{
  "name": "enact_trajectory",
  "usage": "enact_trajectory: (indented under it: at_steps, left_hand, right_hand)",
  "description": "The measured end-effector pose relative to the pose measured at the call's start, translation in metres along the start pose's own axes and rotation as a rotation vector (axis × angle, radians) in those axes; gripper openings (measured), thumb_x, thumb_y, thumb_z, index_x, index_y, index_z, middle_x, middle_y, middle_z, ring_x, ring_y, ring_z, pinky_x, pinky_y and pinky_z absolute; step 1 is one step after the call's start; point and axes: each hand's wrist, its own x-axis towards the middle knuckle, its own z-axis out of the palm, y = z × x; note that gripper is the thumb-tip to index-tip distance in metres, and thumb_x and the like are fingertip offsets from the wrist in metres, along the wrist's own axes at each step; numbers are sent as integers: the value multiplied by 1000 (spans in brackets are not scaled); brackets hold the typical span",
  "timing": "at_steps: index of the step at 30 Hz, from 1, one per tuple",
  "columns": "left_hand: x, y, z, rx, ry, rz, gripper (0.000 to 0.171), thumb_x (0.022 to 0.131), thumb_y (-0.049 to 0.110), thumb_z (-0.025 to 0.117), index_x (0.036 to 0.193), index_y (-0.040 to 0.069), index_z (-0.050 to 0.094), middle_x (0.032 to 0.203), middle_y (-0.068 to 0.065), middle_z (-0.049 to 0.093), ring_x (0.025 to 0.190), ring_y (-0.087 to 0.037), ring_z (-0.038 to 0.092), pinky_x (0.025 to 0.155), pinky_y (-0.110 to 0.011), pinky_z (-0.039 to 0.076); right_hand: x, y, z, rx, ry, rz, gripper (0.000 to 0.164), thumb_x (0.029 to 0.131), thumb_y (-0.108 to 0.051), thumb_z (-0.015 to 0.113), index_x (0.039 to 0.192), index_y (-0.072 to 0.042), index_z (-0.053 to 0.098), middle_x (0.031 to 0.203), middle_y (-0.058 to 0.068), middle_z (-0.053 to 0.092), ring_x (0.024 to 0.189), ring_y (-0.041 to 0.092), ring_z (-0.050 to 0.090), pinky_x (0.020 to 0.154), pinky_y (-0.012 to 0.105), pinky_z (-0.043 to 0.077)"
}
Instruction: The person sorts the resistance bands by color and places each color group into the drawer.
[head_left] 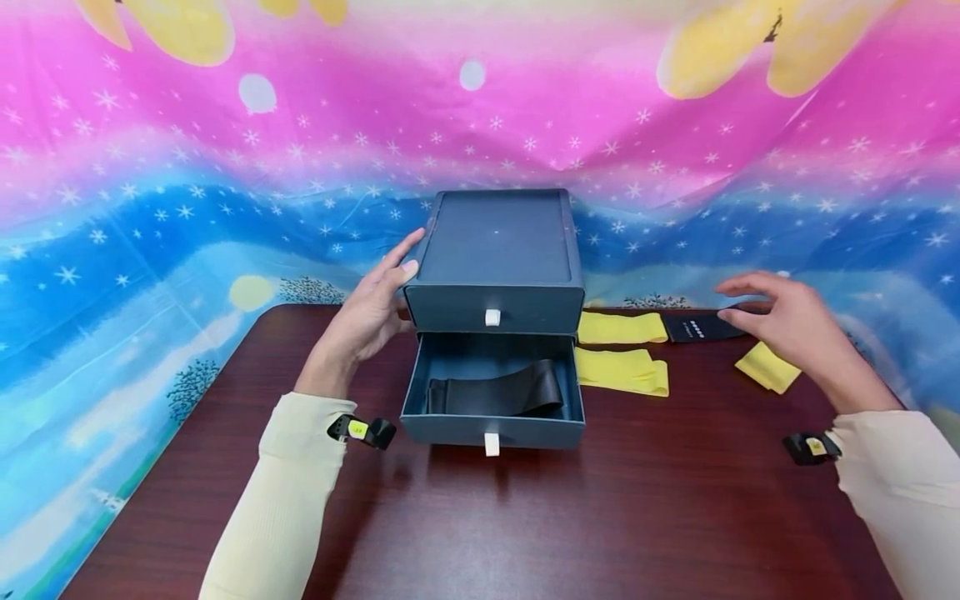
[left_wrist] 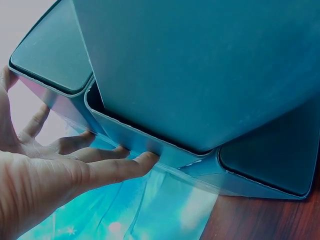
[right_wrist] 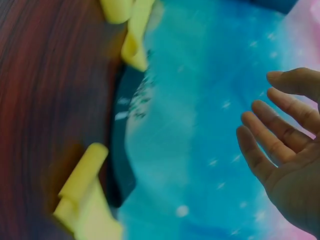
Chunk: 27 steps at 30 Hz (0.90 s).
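Note:
A dark blue-grey drawer unit point(head_left: 495, 237) stands on the table, its middle drawer point(head_left: 450, 432) pulled out. Inside that drawer lies a folded black band point(head_left: 495, 396). My left hand point(head_left: 363, 312) rests against the unit's left side, thumb near the top edge and fingers spread along the side wall point(left_wrist: 82, 112). In the air at the right, my right hand point(head_left: 791, 325) holds nothing, its fingers loosely bent. Near its fingertips in the head view is a flat black band point(head_left: 693, 327) with white print. A folded yellow band point(head_left: 768, 368) lies just below this hand.
Two more yellow bands, a far one point(head_left: 622, 327) and a nearer one point(head_left: 622, 372), lie right of the unit. A lower drawer point(left_wrist: 270, 155) stays closed near the tabletop. Behind the reddish-brown table point(head_left: 675, 500) hangs a patterned cloth point(head_left: 337, 150).

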Motion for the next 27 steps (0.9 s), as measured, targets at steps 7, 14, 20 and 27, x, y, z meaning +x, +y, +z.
enact_trajectory:
  at_steps: [7,14,20,27]
  left_hand:
    - [1,-1,-1,-2,-1,9,56,111,38,45,164,48,26,168,-10,28,139,-52,48,111,-77,33]
    - [3,0,1,14,-2,9,57,112,38,44,164,48,25,167,-12,31,137,-50,52,111,-76,33]
    - [4,0,3,2,0,4,57,112,38,44,164,47,25,167,-11,30,138,-50,50,110,-76,34]
    - [1,-1,0,1,5,2,56,112,37,44,164,47,25,169,-11,26,141,-52,46,111,-77,32]
  right_hand:
    - [14,32,3,-17,-35,44,45,107,-23,61,145,-1,55,153,32,45,132,63,47,94,72,46]
    - [24,68,3,-40,-118,112,54,110,-31,54,152,2,46,152,39,40,136,63,38,91,70,45]
    - [30,92,3,-34,-150,147,55,111,-28,52,154,4,41,156,43,31,135,65,33,92,71,44]
    - [40,106,6,-27,-190,175,55,110,-25,52,155,5,39,155,47,27,134,66,34,90,68,47]
